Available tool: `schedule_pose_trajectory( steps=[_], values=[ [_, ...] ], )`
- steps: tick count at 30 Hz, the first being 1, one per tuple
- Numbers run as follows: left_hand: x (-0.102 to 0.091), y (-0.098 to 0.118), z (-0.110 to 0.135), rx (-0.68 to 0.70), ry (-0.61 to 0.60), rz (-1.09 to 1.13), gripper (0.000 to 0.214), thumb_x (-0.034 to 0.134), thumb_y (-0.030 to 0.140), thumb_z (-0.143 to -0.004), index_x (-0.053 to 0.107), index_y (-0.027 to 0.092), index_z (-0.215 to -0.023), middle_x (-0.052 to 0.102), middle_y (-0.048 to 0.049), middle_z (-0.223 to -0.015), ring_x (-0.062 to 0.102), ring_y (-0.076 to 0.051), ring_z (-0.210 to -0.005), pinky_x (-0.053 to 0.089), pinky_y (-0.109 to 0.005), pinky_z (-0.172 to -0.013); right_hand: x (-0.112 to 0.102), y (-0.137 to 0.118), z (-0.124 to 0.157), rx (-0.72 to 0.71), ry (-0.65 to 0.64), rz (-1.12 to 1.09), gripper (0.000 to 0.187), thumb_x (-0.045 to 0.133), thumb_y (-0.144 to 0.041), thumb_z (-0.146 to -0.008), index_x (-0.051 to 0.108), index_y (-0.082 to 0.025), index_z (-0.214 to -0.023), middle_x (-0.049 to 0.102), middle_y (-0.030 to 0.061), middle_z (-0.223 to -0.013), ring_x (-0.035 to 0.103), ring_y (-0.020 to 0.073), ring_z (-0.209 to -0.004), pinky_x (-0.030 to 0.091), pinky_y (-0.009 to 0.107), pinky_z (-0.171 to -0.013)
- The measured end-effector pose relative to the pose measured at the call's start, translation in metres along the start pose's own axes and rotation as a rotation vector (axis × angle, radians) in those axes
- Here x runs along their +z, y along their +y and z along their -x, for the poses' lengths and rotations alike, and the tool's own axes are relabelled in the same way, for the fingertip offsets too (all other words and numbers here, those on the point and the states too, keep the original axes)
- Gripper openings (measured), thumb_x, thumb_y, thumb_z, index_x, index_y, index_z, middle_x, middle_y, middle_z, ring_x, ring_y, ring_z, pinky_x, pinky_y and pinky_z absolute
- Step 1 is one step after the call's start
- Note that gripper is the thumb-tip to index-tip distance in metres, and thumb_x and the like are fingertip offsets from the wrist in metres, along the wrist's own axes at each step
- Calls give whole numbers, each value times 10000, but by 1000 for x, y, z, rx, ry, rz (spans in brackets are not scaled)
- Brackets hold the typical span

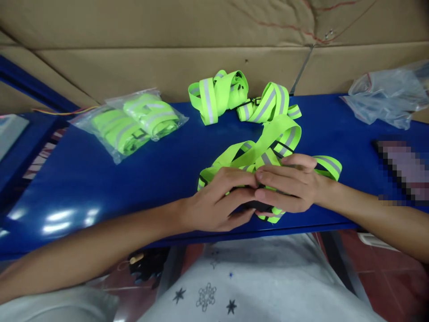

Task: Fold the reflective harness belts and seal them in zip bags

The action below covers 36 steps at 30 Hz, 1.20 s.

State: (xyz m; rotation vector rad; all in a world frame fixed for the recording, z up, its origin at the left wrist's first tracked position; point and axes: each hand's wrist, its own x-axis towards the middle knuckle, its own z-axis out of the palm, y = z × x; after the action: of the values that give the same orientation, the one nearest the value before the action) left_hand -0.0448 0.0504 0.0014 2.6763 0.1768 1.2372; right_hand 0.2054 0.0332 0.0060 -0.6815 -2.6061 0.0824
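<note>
Near the front edge of the table lies a bundle of neon yellow-green reflective strap (268, 138) with a silver stripe and black buckles. My left hand (228, 199) and my right hand (290, 183) meet over its front part, fingertips touching. Both have their fingers bent around the strap, where a black piece (259, 205) shows between them. What exactly the fingertips pinch is partly covered by the hands. Loops of the strap spread behind my hands and out to the right, past my right wrist.
Two more loose reflective straps, one rolled (219, 96) and one folded (270, 103), lie at the back of the blue table (161, 179). Clear bags with rolled straps (134, 123) are on the left. Crumpled plastic bags (385, 98) and a blurred phone-like object (405, 167) are right. Cardboard (167, 67) stands behind.
</note>
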Motion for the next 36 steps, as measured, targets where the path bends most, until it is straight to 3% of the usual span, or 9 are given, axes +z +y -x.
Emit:
schedule_pose_trajectory(
  steps=[7, 14, 19, 25, 28, 30, 34, 36],
  values=[
    [4, -7, -3, 45, 43, -26, 280, 718, 214, -872, 578, 212, -1116, 684, -82, -1085, 693, -190, -1031, 608, -319, -847, 7, 8, 3, -125, 144, 85, 475, 699, -424, -951, 565, -566, -1384, 731, -68, -1165, 707, 210, -1068, 540, 440, -928],
    [3, -11, 1, 22, 35, -70, 338, 737, 256, -863, 576, 254, -1160, 675, -79, -1122, 681, -216, -1065, 609, -364, -851, 4, 10, 0, -2, 35, 110, 550, 727, -620, -880, 562, -526, -1396, 711, -56, -1213, 680, 242, -1175, 519, 473, -1052],
    [4, -13, 2, -4, 47, -85, 359, 756, 269, -847, 576, 238, -1156, 655, -96, -1108, 667, -222, -1069, 606, -369, -864, 6, 12, 1, -81, 214, 173, 679, 740, -593, -883, 443, -535, -1490, 682, -54, -1289, 641, 246, -1261, 517, 486, -1049],
    [5, -13, 0, -37, 62, -103, 371, 758, 290, -846, 559, 268, -1157, 638, -82, -1106, 658, -229, -1065, 599, -385, -850, 7, 13, -1, 104, 139, -1, 623, 747, -652, -844, 544, -531, -1421, 651, -27, -1284, 587, 288, -1322, 457, 578, -1107],
    [5, -13, 0, -47, 67, -95, 372, 767, 263, -841, 563, 246, -1152, 621, -90, -1121, 645, -224, -1091, 597, -377, -879, 5, 13, -4, 182, 76, 17, 628, 741, -694, -821, 585, -487, -1393, 642, -7, -1288, 562, 322, -1347, 433, 615, -1112],
    [5, -13, -1, -53, 73, -89, 366, 768, 261, -844, 563, 240, -1146, 613, -90, -1126, 641, -223, -1098, 595, -377, -890, 5, 13, -4, 137, 71, 80, 655, 732, -683, -833, 553, -472, -1427, 624, -5, -1342, 544, 331, -1371, 437, 616, -1101],
    [5, -14, -2, -72, 77, -86, 334, 752, 279, -857, 555, 269, -1126, 611, -76, -1122, 643, -228, -1093, 589, -396, -885, 7, 15, -3, -77, 198, 258, 746, 699, -624, -894, 392, -443, -1550, 547, 2, -1494, 509, 317, -1425, 472, 574, -1083],
    [5, -14, -2, -79, 74, -97, 331, 752, 284, -855, 554, 268, -1120, 612, -79, -1127, 642, -232, -1099, 586, -405, -890, 7, 16, -2, -89, 219, 297, 770, 688, -627, -902, 364, -427, -1571, 518, 10, -1535, 499, 324, -1436, 465, 571, -1096]
  ],
)
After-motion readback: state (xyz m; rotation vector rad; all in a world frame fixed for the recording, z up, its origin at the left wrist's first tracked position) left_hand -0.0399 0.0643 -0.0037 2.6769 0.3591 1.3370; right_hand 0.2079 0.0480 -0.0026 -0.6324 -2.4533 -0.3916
